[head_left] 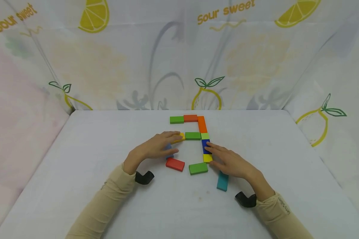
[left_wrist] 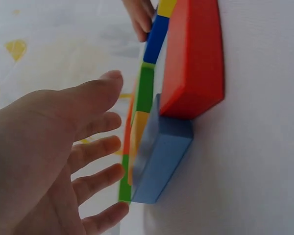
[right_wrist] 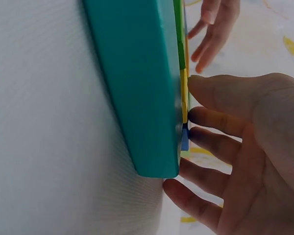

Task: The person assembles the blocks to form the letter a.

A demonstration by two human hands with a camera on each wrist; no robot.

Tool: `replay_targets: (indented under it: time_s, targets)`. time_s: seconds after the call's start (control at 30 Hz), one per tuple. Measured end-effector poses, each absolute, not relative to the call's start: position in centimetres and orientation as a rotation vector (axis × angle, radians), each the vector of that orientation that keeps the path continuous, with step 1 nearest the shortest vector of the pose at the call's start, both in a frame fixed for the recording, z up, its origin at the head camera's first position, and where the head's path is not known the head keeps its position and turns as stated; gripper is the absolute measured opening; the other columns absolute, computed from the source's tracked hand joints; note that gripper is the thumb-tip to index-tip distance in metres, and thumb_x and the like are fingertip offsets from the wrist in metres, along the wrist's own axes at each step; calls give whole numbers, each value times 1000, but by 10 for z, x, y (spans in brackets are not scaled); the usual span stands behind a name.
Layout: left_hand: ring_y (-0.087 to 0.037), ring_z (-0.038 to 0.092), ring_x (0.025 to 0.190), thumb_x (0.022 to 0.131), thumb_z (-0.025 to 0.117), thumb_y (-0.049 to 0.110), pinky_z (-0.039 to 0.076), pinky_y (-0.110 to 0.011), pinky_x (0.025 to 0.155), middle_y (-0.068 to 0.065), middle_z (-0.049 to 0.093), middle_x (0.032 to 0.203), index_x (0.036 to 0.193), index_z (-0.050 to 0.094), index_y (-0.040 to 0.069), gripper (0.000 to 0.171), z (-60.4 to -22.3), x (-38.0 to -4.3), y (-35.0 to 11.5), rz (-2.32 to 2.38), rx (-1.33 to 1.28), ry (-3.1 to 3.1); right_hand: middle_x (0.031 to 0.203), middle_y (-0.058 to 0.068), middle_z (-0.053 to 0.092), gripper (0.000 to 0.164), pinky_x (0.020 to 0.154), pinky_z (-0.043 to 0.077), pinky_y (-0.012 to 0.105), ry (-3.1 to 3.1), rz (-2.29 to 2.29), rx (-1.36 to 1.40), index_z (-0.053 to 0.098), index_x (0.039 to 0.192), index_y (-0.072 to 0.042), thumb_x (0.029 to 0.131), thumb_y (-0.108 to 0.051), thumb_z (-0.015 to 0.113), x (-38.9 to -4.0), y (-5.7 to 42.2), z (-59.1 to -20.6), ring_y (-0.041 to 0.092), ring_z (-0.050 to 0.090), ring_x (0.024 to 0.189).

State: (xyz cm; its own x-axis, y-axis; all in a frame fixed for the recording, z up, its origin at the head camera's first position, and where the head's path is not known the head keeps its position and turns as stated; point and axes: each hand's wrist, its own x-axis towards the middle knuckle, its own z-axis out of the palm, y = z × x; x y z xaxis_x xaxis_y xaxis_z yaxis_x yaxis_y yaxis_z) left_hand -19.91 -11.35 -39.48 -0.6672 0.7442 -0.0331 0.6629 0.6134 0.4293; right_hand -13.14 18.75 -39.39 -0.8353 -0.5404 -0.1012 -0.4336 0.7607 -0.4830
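Note:
Fingers extended, my left hand (head_left: 156, 146) lies over a yellow-orange block (head_left: 182, 136) and a light blue block (head_left: 169, 156), partly hiding both. In the left wrist view its fingers are spread beside these blocks. A red block (head_left: 175, 164) touches the light blue one's end. With loosely bent fingers, my right hand (head_left: 231, 161) reaches over a dark blue block (head_left: 205, 146), its thumb near a small yellow block (head_left: 207, 158). A teal block (head_left: 222, 181) lies partly under this hand. Between the hands is a green block (head_left: 198, 168). Neither hand grips anything.
Above the dark blue block run a small light green block (head_left: 205, 136), an orange block (head_left: 202, 124), a red-orange block (head_left: 190, 118) and a green block (head_left: 177, 120). Another green block (head_left: 192, 136) joins the middle. White table (head_left: 92, 149); printed cloth (head_left: 131, 59) stands behind.

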Motion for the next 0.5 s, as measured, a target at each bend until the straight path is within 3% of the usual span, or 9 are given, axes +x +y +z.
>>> replay_targets:
  time_s: [0.23,0.5]
  targets:
    - [-23,16,147,97,44,46,18,-53,116,1,22,158,147,34,20,57,-406,-197,-101,489,1114,2681,154,12,28,60,109,31,53,2684,-808,-731,30,148,-13,96,-31,54,-142,190,-398,33,30,141]
    - [-18,11,148,100,36,46,9,-47,119,4,20,158,149,30,19,57,-414,-192,-89,380,1156,2662,156,16,21,66,113,22,55,2579,-980,-616,21,151,-9,97,-36,50,-157,193,-402,35,21,144]
